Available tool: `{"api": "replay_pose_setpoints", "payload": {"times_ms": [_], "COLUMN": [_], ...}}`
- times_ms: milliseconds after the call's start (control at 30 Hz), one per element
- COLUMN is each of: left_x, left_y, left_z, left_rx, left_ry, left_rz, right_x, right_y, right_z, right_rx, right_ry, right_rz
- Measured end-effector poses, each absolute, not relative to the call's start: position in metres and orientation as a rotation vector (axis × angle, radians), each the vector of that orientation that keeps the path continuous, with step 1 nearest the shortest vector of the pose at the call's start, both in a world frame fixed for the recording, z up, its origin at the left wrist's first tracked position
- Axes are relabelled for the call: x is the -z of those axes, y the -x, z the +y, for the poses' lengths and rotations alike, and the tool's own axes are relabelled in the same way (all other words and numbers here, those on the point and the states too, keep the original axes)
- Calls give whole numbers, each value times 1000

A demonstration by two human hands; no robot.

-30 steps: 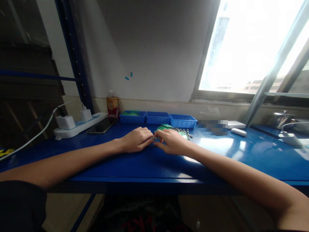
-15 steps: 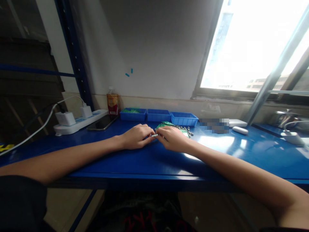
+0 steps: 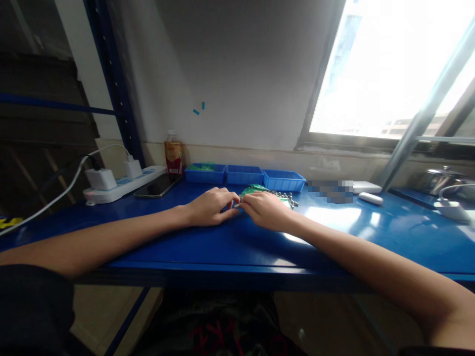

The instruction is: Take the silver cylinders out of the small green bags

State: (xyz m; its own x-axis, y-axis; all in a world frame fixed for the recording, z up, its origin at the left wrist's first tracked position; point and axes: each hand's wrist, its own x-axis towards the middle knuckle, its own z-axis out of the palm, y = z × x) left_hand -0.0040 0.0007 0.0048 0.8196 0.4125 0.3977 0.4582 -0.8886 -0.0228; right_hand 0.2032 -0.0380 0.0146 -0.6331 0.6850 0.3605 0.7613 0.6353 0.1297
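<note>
Both of my hands rest on the blue table (image 3: 230, 244), fingertips meeting at its middle. My left hand (image 3: 210, 206) is curled, its fingers pinched toward the right hand. My right hand (image 3: 264, 210) is curled too, fingers pinched against the left. Between the fingertips sits a small metal part (image 3: 237, 202), held by both hands. Just behind the right hand lie green bags (image 3: 256, 190) and a heap of small dark metal pieces (image 3: 284, 197).
Three blue trays (image 3: 244, 175) line the wall behind the hands. A drink bottle (image 3: 173, 156), a phone (image 3: 158, 186) and a white power strip (image 3: 120, 182) with chargers stand at the left. White devices (image 3: 368, 198) and a steel pot (image 3: 440, 180) are at the right.
The hands stay together on the small part; the fingers shift slightly. The view has tilted a little, so everything sits slightly higher in the picture.
</note>
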Motion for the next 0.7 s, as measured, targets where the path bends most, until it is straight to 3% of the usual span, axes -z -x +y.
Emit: {"api": "replay_pose_setpoints", "payload": {"times_ms": [500, 700], "left_x": [-4, -1], "left_y": [4, 5], "left_z": [3, 2], "left_rx": [586, 744], "left_ry": [2847, 2791], "left_rz": [-613, -655], "right_x": [-13, -13], "right_y": [-204, -202], "right_z": [-40, -39], "right_rx": [364, 423], "right_ry": [1095, 1139], "right_rz": [-2477, -2468]}}
